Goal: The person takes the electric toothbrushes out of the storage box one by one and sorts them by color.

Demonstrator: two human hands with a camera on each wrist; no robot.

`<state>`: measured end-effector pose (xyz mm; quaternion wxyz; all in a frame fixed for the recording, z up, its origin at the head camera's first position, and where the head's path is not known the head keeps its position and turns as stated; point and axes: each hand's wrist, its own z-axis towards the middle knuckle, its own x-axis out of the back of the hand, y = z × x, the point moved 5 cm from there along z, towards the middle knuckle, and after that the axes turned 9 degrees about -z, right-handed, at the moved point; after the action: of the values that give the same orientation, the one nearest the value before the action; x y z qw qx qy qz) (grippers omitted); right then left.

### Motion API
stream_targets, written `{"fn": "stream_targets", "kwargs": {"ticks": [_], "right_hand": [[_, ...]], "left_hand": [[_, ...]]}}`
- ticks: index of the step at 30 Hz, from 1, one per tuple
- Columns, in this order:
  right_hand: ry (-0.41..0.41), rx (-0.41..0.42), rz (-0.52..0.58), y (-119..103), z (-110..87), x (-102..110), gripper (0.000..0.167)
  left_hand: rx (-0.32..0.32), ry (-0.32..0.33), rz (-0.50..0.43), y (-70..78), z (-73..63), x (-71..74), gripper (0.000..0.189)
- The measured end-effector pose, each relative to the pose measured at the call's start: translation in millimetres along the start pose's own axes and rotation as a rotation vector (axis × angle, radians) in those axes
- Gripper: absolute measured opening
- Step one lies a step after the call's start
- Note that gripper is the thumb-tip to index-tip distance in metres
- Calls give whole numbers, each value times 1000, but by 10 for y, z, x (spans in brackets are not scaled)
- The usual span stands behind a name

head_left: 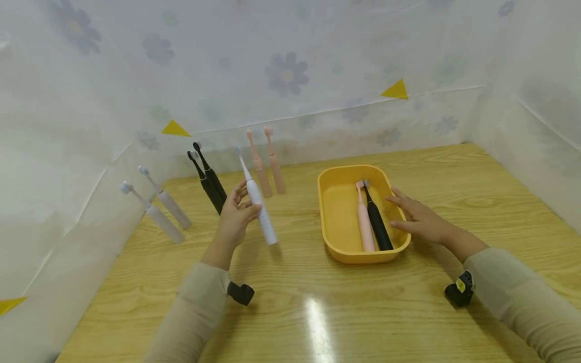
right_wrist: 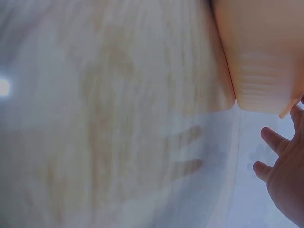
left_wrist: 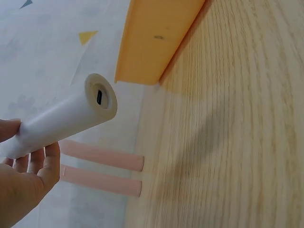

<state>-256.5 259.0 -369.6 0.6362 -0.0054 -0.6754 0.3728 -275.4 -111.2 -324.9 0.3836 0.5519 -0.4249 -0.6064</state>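
My left hand (head_left: 236, 213) grips a white electric toothbrush (head_left: 260, 212) by its handle, brush head up and tilted, raised over the table. In the left wrist view the toothbrush's base (left_wrist: 100, 99) shows a dark charging port. At the right rim of a yellow plastic bin (head_left: 333, 247) is my right hand (head_left: 419, 219), fingers spread and fairly straight, holding nothing. Inside the bin lie a pink electric toothbrush (head_left: 365, 227) and a black electric toothbrush (head_left: 379, 227), side by side. The right wrist view shows the hand (right_wrist: 287, 175) beside the bin's outer wall (right_wrist: 266, 61).
Two pink toothbrushes (head_left: 276, 174) stand behind my left hand. To its left stand two black toothbrushes (head_left: 211, 189), then two pale grey-white toothbrushes (head_left: 165, 224). A flower-patterned white sheet (head_left: 317, 116) encloses the wooden table (head_left: 290, 307) at back and sides.
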Motion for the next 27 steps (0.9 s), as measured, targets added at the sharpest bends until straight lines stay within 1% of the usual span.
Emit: {"fn": "stream_targets", "kwargs": {"ticks": [5, 12, 19, 22, 25, 27], "right_hand": [[8, 2, -14, 25, 0, -6, 61], [3, 4, 4, 4, 4, -6, 61], [-2, 2, 5, -9, 9, 0, 60], [-3, 4, 9, -3, 12, 6, 61], [-5, 7, 19, 2, 12, 8, 62], [-5, 9, 22, 8, 10, 6, 62]], "left_hand": [[-22, 21, 49, 40, -18, 99, 68], [-44, 34, 123, 72, -42, 241, 64], [-59, 97, 207, 73, -55, 416, 60], [-79, 120, 221, 87, -64, 473, 60], [-91, 142, 209, 101, -75, 524, 59], [-89, 166, 235, 109, -84, 567, 59]]}}
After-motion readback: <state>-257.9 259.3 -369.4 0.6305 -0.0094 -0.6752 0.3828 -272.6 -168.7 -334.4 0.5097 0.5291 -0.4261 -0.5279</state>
